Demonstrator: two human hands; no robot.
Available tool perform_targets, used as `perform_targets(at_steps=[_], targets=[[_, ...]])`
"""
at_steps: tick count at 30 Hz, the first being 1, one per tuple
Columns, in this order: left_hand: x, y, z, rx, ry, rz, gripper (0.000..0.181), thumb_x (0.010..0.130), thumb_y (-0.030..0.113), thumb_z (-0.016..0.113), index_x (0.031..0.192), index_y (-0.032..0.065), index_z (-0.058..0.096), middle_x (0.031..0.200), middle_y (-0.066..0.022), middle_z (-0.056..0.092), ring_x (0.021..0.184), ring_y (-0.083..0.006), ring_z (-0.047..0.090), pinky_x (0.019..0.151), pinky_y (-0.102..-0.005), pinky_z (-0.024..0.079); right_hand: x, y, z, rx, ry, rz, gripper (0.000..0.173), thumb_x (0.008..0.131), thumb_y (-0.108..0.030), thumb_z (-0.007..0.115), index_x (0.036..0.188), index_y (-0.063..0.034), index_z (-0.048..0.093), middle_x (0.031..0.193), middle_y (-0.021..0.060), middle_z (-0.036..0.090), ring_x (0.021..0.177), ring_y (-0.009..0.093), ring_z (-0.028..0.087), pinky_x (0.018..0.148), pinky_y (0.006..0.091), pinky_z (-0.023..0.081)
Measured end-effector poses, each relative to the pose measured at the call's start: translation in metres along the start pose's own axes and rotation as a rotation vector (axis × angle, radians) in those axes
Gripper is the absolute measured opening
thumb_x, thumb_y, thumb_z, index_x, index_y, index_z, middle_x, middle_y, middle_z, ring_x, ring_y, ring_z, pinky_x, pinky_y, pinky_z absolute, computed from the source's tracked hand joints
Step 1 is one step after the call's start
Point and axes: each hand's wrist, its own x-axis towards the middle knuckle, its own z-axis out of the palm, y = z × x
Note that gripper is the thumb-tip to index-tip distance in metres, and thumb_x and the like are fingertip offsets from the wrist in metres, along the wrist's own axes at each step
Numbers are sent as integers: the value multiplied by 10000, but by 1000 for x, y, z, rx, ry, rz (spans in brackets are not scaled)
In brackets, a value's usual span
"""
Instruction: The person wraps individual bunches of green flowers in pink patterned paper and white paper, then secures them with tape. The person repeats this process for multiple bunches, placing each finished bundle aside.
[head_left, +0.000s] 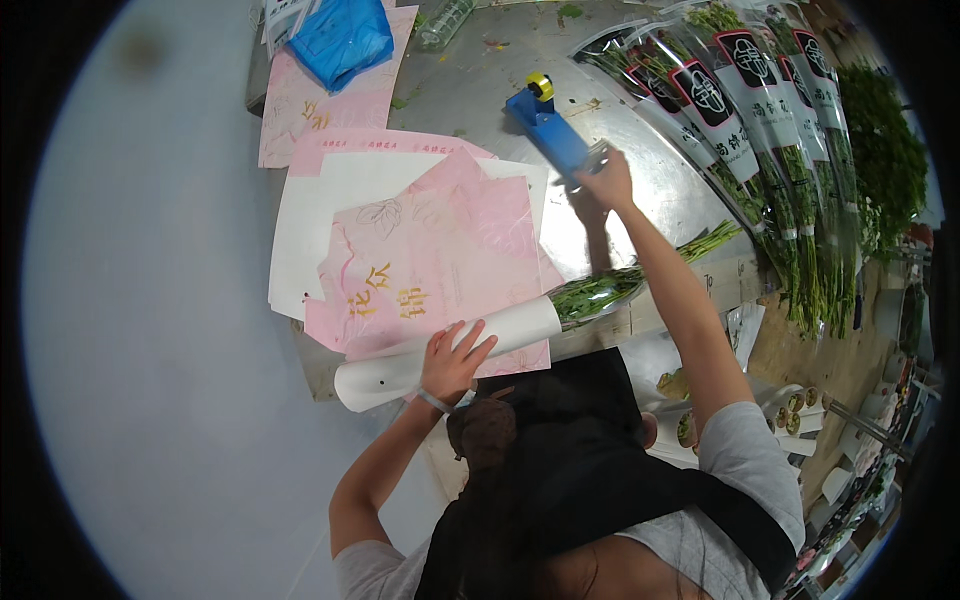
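Observation:
A bundle of green stems lies along the table's near edge, its left part rolled in a white paper wrap. My left hand rests on that wrap with fingers spread, pressing it from above. Under and behind the wrap lie pink printed paper sheets on white sheets. Farther right, my right hand is at the near end of a blue tape dispenser that carries a yellow tape roll at its far end. The fingers are partly blurred, so their hold is unclear.
Several flower bunches in clear printed sleeves lie on the metal table at the right. A blue plastic bag and a clear bottle are at the back. White-wrapped bundles sit below the table's right side.

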Motion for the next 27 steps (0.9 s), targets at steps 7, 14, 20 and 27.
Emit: perform_targets(at_steps=[7,14,20,27], targets=[[0,2,0,-49,53,-10,443,719,103,573,1142,230,575,1290,-3,464,1149,-250,417,915,-425,344,13,-7,-46,926,-474,231,725,724,-500,641,1279,-72,456,1260,105,474,1215,219,379,1015,408,235],[0,5,3,-48,30,-28,455,722,96,584,1153,243,564,1289,7,459,1145,-242,415,930,-415,327,32,-42,-56,921,-267,97,192,773,-157,654,881,1,671,862,52,658,842,124,581,821,214,394],[-5,5,5,-45,42,-48,474,714,74,570,1156,243,561,1282,1,464,1134,-251,423,923,-417,333,-46,-34,-59,758,-246,415,151,796,-213,651,810,-66,619,762,12,615,740,120,587,649,272,466],[4,4,2,-97,66,-26,499,700,42,559,1168,215,552,1270,-27,476,1125,-271,430,913,-427,344,-49,-12,-37,215,-116,315,201,742,-219,654,719,-20,651,623,52,611,560,120,553,538,260,435]])
